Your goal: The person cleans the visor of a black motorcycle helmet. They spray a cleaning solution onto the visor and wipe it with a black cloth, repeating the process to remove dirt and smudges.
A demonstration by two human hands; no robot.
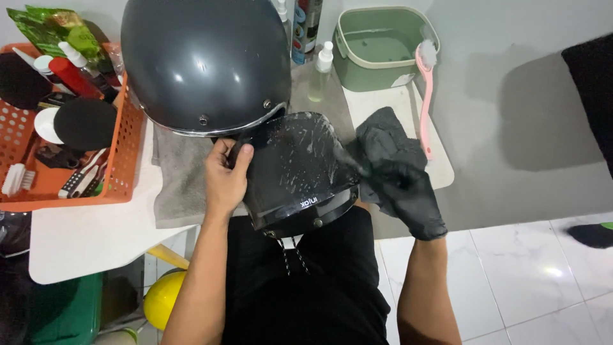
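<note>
1. The bare left hand [225,176] is pinching the wet visor [299,167] past the table's [83,239] front edge; it could be slipping.
2. The gloved right hand [408,195] is clutching a dark cloth [383,137]; grit could be scratching the visor.

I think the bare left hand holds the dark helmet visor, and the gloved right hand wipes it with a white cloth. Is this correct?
Not quite: in the head view the cloth is dark grey, not white. The bare left hand does hold the dark helmet visor, and the black-gloved right hand grips that cloth against it.
</note>
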